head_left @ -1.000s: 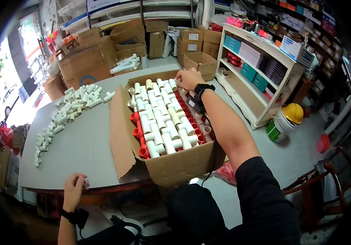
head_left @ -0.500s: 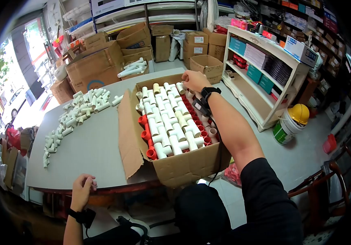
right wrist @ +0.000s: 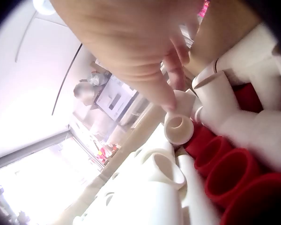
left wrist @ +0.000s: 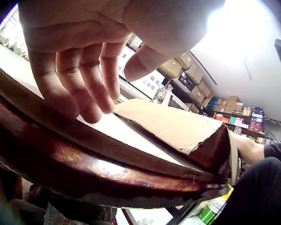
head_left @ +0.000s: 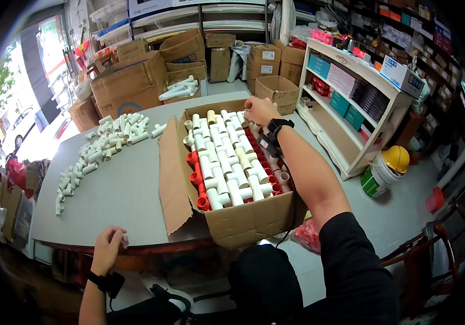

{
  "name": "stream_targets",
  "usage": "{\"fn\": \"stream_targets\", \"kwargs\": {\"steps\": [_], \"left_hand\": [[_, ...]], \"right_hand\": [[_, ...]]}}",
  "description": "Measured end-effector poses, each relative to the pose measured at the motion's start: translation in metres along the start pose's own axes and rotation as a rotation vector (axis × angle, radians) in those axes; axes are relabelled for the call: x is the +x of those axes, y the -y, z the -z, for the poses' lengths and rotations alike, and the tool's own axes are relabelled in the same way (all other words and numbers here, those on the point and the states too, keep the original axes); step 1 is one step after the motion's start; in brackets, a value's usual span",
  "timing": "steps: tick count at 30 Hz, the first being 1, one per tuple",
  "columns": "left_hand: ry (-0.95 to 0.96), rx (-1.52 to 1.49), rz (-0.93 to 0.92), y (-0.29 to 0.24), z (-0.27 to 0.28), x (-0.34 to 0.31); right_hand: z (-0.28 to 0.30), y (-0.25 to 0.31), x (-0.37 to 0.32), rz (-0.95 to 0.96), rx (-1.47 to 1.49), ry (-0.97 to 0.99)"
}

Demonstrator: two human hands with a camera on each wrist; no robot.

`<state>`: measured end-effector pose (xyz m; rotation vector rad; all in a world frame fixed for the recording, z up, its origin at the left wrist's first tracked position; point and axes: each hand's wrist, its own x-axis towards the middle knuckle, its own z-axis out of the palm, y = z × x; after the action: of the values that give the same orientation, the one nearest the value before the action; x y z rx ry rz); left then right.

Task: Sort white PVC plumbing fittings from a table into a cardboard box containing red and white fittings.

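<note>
An open cardboard box [head_left: 254, 219] stands on the table, packed with rows of white tee pipe fittings [head_left: 221, 162]. Red pipe fittings [head_left: 203, 202] show along its left side and in a row on the right. At the box's far right corner, my right hand [head_left: 261, 112] pinches a white pipe fitting [right wrist: 179, 129] between thumb and fingers, beside the top white row. My left hand [head_left: 109, 248] hangs near the table's front edge, its fingers [left wrist: 91, 77] loosely curled and holding nothing.
Loose white fittings [head_left: 118, 132] lie heaped on the left of the table [head_left: 108, 200]. The box's side flap [head_left: 174, 184] folds out leftward. Cardboard boxes [head_left: 129, 81] stand behind, a white shelf [head_left: 346, 103] to the right, and a bucket with a yellow helmet [head_left: 396, 158] on the floor.
The head view has swung slightly, shifting the scene to the right. My right hand stays at the box's far right corner, and my left hand keeps its relaxed pose.
</note>
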<state>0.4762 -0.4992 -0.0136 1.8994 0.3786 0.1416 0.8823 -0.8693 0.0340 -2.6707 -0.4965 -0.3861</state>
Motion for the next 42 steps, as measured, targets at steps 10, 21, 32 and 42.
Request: {"fn": "stream_targets", "kwargs": {"steps": [10, 21, 32, 42], "left_hand": [[0.005, 0.019, -0.009, 0.001, -0.001, 0.001], [0.0, 0.021, -0.017, -0.003, -0.005, 0.003], [0.001, 0.019, -0.034, -0.004, -0.007, 0.005], [-0.012, 0.047, -0.046, -0.006, -0.007, 0.004]], "right_hand": [[-0.007, -0.002, 0.01, 0.134, 0.316, -0.05], [-0.028, -0.013, 0.031, -0.037, 0.578, 0.051], [-0.018, -0.018, 0.02, 0.075, 0.49, -0.042], [-0.016, -0.016, 0.021, 0.154, 0.291, 0.022]]}}
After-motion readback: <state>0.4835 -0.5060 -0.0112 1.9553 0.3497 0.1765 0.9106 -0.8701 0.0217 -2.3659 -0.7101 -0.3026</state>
